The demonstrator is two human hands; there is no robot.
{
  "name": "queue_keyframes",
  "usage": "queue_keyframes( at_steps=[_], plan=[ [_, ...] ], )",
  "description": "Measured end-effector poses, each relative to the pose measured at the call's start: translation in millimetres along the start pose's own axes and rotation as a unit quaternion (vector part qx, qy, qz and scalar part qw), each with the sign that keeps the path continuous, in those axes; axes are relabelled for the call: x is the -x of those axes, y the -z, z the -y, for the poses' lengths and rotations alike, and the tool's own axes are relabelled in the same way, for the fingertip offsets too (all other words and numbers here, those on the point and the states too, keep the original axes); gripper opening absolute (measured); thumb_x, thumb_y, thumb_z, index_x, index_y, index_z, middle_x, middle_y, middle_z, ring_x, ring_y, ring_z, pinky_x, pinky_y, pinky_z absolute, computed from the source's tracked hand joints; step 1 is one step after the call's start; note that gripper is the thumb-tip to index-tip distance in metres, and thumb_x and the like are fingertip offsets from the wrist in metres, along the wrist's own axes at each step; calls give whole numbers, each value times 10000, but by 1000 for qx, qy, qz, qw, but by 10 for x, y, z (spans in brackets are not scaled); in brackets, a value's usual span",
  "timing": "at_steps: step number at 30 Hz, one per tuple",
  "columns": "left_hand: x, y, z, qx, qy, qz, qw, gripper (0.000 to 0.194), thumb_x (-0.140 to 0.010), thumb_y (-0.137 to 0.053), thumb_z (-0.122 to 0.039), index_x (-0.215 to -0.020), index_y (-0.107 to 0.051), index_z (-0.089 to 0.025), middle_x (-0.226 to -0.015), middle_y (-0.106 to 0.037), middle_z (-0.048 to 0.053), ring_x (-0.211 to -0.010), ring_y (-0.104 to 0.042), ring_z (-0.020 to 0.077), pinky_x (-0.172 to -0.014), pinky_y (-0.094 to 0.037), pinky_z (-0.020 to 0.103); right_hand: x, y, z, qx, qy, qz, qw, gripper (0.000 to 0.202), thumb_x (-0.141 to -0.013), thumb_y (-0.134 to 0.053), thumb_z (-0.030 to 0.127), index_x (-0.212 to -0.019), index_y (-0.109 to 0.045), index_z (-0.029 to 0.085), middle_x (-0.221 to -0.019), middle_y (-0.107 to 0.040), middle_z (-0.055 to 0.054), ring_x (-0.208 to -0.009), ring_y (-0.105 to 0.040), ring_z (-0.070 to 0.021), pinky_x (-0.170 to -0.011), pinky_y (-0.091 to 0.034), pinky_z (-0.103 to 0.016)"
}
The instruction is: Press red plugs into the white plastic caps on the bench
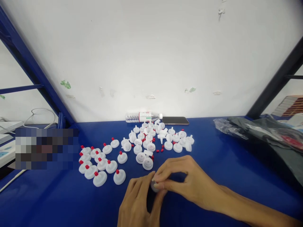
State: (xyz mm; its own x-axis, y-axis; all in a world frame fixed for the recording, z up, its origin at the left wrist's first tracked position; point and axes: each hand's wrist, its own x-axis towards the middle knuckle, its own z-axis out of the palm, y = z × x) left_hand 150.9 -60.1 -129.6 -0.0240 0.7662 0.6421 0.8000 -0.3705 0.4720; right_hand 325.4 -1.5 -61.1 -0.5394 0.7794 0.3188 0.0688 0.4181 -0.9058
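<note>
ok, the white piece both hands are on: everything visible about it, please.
The white piece is mostly hidden: only a small, pale, rounded sliver shows between the fingers, plastic by its look, like the white disc caps lying nearby. The left hand cups it from below and the right hand pinches it from the side. It sits low over the blue table. Whether it carries a red tip cannot be told.

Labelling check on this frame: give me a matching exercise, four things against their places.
Things:
1. water bottle
2. phone
3. red-capped white discs
4. dark plastic bags

Places:
a. far right of the blue table
b. lying on its side at the wall
c. grouped left of the hands
d. flat, just right of the bottle

Pairs: 1-b, 2-d, 3-c, 4-a
</note>
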Motion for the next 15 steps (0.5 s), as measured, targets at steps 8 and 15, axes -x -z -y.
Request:
queue_keyframes(
  at_steps=[8, 15],
  plan=[
    [-87, 96, 49, -40, 5, 65, 997, 171, -911, -661, -400, -993, -758, -286, -982, -716, 46, -868, -692, 223, -714, -623, 333, -1, -30, -84, 111, -11, 33, 993, 95, -880, -764, 171, -948, -792, 231, -866, -769, 28, -774, -701, -123, -743, -528, -212],
    [1, 98, 29, -56, 101, 37, 993, 357, -949, -560, -421, -1256, -689, -291, -1097, -757, 44, -1008, -707, 260, -822, -613, 390, -88, 149, -2, 161, 13, -21, 987, 214, -865, -809, 311, -1067, -750, 276, -993, -770, 41, -835, -687, -131, -778, -528, -230]
  ],
)
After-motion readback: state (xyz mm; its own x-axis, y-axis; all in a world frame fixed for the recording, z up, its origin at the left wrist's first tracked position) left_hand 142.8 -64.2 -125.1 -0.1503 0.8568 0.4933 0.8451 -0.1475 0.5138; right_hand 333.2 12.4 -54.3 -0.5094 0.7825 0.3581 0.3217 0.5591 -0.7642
